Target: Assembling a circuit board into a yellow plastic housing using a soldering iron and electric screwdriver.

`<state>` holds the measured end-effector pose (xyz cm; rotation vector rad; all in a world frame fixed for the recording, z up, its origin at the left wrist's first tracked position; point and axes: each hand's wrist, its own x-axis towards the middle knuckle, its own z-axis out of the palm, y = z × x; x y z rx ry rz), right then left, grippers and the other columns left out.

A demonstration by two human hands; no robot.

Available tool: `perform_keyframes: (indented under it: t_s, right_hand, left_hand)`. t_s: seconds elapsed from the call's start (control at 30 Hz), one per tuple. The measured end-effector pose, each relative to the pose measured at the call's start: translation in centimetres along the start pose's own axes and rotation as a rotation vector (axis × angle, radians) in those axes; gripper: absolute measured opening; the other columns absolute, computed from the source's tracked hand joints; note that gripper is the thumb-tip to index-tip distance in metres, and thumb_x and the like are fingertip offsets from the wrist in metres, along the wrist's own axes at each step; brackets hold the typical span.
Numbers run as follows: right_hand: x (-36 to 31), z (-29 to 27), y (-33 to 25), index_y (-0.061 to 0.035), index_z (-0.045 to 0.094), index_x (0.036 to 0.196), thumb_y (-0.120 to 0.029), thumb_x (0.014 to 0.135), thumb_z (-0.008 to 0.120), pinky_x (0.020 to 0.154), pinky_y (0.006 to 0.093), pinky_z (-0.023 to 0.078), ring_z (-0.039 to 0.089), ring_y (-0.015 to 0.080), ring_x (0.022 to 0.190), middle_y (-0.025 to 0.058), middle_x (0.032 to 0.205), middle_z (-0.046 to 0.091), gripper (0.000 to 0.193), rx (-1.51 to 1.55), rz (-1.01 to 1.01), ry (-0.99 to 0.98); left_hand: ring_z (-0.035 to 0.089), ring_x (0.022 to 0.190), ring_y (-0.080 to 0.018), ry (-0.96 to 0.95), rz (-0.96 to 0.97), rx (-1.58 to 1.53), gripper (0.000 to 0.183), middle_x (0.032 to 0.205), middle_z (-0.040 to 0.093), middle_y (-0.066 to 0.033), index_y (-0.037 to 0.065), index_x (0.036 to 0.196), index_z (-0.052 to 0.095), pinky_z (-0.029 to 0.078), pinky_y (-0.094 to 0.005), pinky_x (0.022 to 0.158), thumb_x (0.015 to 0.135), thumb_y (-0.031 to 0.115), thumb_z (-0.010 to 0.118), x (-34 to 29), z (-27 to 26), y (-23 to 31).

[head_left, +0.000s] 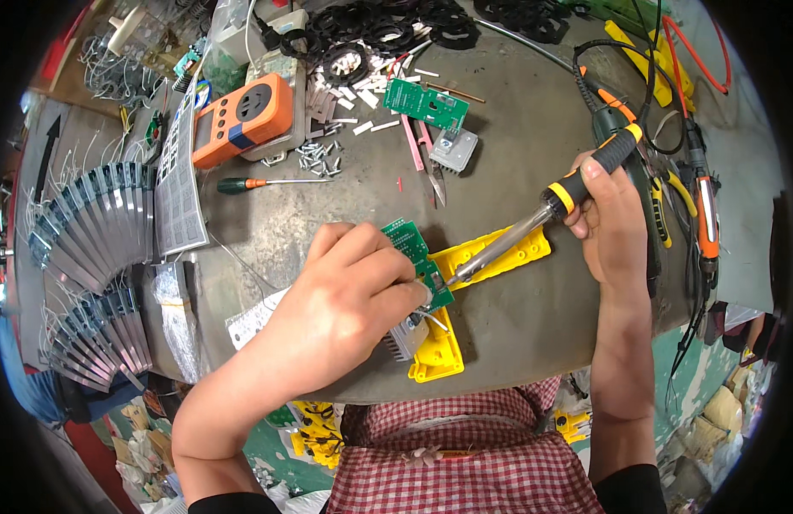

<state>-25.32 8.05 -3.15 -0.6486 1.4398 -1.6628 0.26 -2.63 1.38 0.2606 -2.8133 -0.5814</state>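
My right hand [606, 210] is wrapped round the black and yellow handle of a soldering iron [516, 240]. Its tip touches down at the near end of a green circuit board [405, 238]. Over that board, my left hand [349, 287] is closed in a pinch, with a thin pale wire [437, 322] coming out at the fingertips. The fingers hide much of the board. A finned metal heat sink [405, 339] sits under the board's near end. Two yellow plastic casing halves lie by it: one half [525, 246] behind to the right, another half [437, 360] in front.
Behind lie a second circuit board [426, 104] with heat sink, pink-handled scissors [424, 146], loose screws [318, 158] and a screwdriver [272, 182]. An orange power socket box [242, 120] stands back left. Fanned wired strips [92, 227] lie left; pliers [662, 210] and cables sit right.
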Motion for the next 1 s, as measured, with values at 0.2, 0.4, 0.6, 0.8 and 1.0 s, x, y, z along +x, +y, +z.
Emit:
perform_keyframes:
  t_s: [0.2,0.4,0.6,0.8,1.0]
  right_hand:
    - [0.1,0.4,0.0,-0.0042,0.055,0.091,-0.018,0.096,0.052,0.047,0.0181,0.037,0.048,0.0048,0.053,0.0021,0.069,0.057,0.015,-0.007,0.03,0.001]
    - [0.0,0.4,0.1,-0.0048,0.055,0.091,-0.019,0.096,0.052,0.046,0.0178,0.036,0.048,0.0044,0.053,0.0016,0.069,0.057,0.015,-0.017,0.021,0.017]
    - [0.0,-0.1,0.0,-0.0054,0.055,0.092,-0.025,0.096,0.053,0.046,0.018,0.033,0.048,0.0037,0.054,0.001,0.069,0.057,0.02,-0.058,0.0,0.012]
    - [0.1,0.5,0.3,-0.0056,0.054,0.093,-0.026,0.096,0.052,0.048,0.0177,0.032,0.046,0.0038,0.054,0.0007,0.069,0.057,0.021,-0.056,-0.014,0.007]
    - [0.1,-0.4,0.4,-0.0062,0.054,0.093,-0.029,0.095,0.052,0.049,0.0178,0.032,0.047,0.0039,0.056,0.0005,0.069,0.056,0.023,-0.097,-0.03,-0.016]
  left_hand:
    - [0.056,0.082,-0.024,-0.037,-0.032,-0.001,0.027,0.085,0.061,-0.0041,0.005,0.084,0.067,0.042,-0.0368,0.077,0.057,0.001,0.067,-0.2,-0.9,0.0]
    - [0.061,0.078,-0.0237,0.367,-0.356,-0.941,0.007,0.092,0.063,-0.0075,0.005,0.08,0.061,0.047,-0.0371,0.075,0.078,-0.001,0.063,-2.6,-3.0,4.5]
    - [0.054,0.067,-0.0192,0.379,-0.084,-1.691,0.036,0.084,0.072,-0.0126,0.012,0.127,0.041,0.04,-0.0266,0.059,0.096,0.027,0.053,-2.6,-4.7,10.2]
    - [0.057,0.074,-0.0201,0.573,0.252,-1.635,0.036,0.094,0.072,-0.0128,0.013,0.129,0.038,0.04,-0.0288,0.065,0.098,0.027,0.05,-3.5,-1.8,10.7]
    - [0.057,0.095,-0.0188,0.078,0.202,-1.78,0.045,0.102,0.07,-0.013,0.017,0.136,0.034,0.039,-0.0317,0.076,0.097,0.032,0.052,-5.2,-4.5,8.9]
